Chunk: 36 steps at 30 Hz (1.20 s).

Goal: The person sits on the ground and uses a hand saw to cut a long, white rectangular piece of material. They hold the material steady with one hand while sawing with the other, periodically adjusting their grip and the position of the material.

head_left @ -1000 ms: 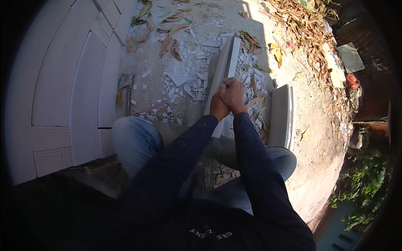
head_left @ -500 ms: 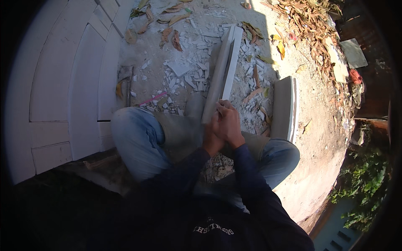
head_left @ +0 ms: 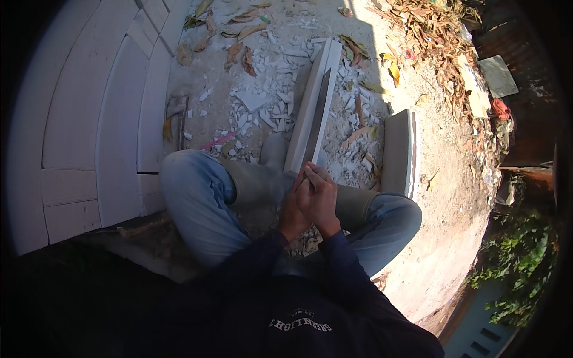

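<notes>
One left hand (head_left: 293, 210), one right hand (head_left: 322, 197): fingers (head_left: 315, 175) curled closed, contents unclear, by one pale plank (head_left: 307, 113).

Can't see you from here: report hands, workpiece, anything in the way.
Left hand and right hand together, grip unclear. Long pale bar extends away from them. White shards scattered on both sides of it.

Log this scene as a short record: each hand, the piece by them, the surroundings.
Left hand: together with the right hand
Hands' position: at the near end of a long pale strip
Grip: hidden, cannot tell
Strip detail: dark band along it
Ground: broken white pieces on both sides
Right side: pale slab
Left side: pale panels
Upper right: dry leaves
</notes>
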### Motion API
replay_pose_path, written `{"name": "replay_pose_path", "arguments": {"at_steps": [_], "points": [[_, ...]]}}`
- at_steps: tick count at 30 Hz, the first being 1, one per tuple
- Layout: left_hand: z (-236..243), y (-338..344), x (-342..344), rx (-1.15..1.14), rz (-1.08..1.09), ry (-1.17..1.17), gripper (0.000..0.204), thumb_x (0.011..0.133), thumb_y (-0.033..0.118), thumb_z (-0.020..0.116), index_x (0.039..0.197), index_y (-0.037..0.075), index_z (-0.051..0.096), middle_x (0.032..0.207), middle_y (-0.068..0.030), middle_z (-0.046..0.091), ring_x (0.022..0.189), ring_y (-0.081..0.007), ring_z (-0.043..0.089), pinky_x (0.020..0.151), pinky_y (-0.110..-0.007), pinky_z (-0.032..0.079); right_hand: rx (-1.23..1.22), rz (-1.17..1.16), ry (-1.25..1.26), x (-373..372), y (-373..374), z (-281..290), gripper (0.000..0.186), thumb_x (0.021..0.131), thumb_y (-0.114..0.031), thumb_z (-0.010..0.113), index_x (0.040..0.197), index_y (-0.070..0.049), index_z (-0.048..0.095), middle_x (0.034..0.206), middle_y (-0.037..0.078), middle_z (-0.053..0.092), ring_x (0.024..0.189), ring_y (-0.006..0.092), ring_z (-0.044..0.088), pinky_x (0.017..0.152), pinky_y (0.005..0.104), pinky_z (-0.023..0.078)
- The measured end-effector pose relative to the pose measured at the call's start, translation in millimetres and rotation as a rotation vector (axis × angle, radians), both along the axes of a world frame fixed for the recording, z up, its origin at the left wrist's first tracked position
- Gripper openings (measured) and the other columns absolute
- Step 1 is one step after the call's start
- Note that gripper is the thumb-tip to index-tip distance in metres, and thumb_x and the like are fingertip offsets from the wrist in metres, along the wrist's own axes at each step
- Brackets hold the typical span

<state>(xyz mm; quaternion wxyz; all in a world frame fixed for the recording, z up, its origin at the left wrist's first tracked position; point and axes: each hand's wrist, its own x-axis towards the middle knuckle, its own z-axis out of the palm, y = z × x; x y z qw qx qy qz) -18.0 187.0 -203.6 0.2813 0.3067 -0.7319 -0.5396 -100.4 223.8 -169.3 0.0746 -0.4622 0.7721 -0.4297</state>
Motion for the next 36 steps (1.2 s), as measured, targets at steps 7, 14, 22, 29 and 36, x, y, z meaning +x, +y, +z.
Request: {"name": "replay_pose_path", "arguments": {"at_steps": [7, 14, 22, 29, 36], "points": [[-25.4, -31.3, -40.6, -0.035, 0.029, -0.096, 0.044, 0.087, 0.021, 0.071, 0.123, 0.002, 0.054, 0.102, -0.025, 0.07, 0.1, -0.0456, 0.066, 0.079, -0.05, 0.054, 0.046, 0.048, 0.055, -44.5, -37.6, -5.5, 0.032, 0.081, -0.005, 0.058, 0.106, 0.01, 0.072, 0.111, 0.027, 0.069, 0.107, 0.0414, 0.068, 0.098, 0.0423, 0.053], [-34.3, 33.8, 43.9, -0.213, -0.034, -0.069, 0.057, 0.091, 0.023, 0.069, 0.139, 0.0, 0.049, 0.134, -0.025, 0.059, 0.123, -0.0374, 0.06, 0.097, -0.044, 0.05, 0.0, 0.069, 0.066, 39.8, 39.2, -27.9, 0.029, 0.081, -0.004, 0.062, 0.107, 0.007, 0.07, 0.121, 0.023, 0.065, 0.114, 0.0408, 0.065, 0.097, 0.0461, 0.053], [-19.3, -57.8, -86.4, -0.162, 0.051, -0.091, 0.035, 0.084, 0.018, 0.073, 0.11, -0.002, 0.062, 0.091, -0.0257, 0.071, 0.092, -0.0445, 0.068, 0.077, -0.05, 0.054, 0.045, 0.016, 0.103, -88.7, -64.8, 1.5, 0.03, 0.082, -0.005, 0.059, 0.106, 0.01, 0.072, 0.116, 0.027, 0.069, 0.104, 0.0423, 0.069, 0.094, 0.0428, 0.054], [-32.2, 0.9, -34.5, 0.009, 0.106, 0.026, 0.053, 0.086, 0.027, 0.074, 0.126, -0.002, 0.056, 0.095, -0.0266, 0.071, 0.094, -0.0451, 0.068, 0.075, -0.049, 0.055, -0.019, 0.011, 0.092, -34.1, -14.1, -7.1, 0.029, 0.084, -0.005, 0.059, 0.106, 0.009, 0.073, 0.117, 0.026, 0.069, 0.109, 0.0405, 0.068, 0.098, 0.0431, 0.053], [-20.0, -19.6, -45.6, -0.055, 0.075, -0.063, 0.053, 0.09, 0.022, 0.069, 0.134, 0.001, 0.048, 0.102, -0.0273, 0.069, 0.099, -0.0457, 0.066, 0.076, -0.048, 0.054, -0.029, 0.039, 0.093, -51.0, -35.6, -8.6, 0.03, 0.084, -0.006, 0.059, 0.106, 0.009, 0.072, 0.116, 0.026, 0.069, 0.113, 0.0414, 0.066, 0.099, 0.044, 0.052]]}}
